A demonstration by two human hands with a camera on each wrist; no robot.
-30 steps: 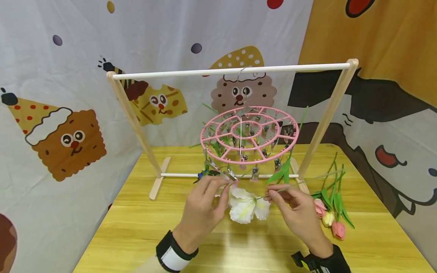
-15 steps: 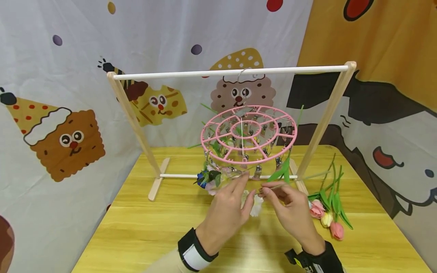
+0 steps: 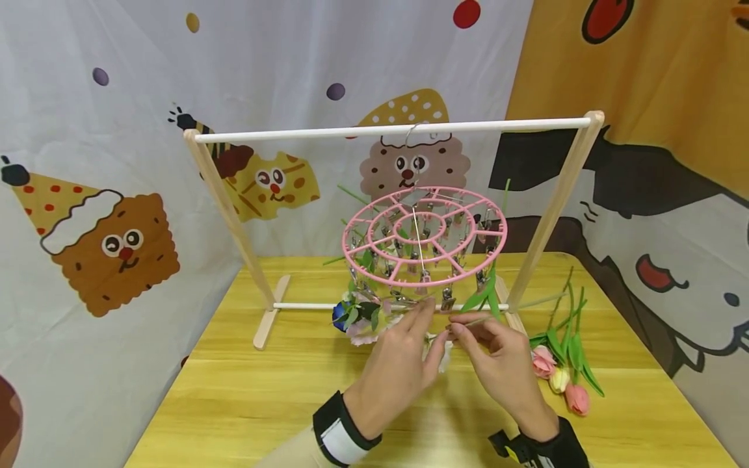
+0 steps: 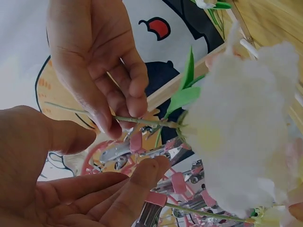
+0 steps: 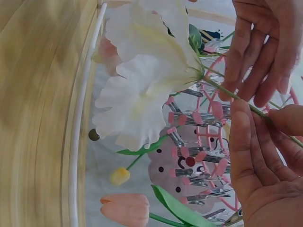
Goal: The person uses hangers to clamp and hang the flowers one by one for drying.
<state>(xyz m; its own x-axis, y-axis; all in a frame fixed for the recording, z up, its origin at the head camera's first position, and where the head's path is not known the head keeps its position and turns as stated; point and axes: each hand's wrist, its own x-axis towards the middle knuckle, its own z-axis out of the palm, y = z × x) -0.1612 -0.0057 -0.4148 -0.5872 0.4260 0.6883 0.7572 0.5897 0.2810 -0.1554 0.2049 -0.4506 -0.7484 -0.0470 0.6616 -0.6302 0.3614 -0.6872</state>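
Note:
My right hand [image 3: 500,364] pinches the thin green stem [image 5: 220,88] of a white artificial flower [image 5: 137,90] between thumb and fingers. The bloom hangs below the clips and is mostly hidden behind my left hand in the head view. My left hand [image 3: 394,361] is beside the stem, thumb and fingers spread apart, with nothing gripped between them. Just above both hands hangs a round pink clip hanger [image 3: 424,284] with several metal clips [image 3: 447,299]. Other flowers hang from it, among them a blue one [image 3: 341,316] and a peach tulip [image 5: 125,209].
The hanger hooks over the white top rail [image 3: 292,134] of a wooden rack [image 3: 564,195]. On the wooden table [image 3: 234,403], to the right, lie loose artificial tulips [image 3: 578,398], pink and pale yellow. A printed cartoon curtain [image 3: 281,71] stands behind.
My left hand has moved right, letting go near the clips at left, and is now close to my right hand. The white flower is drawn back behind the left hand. The hanger has turned slightly.

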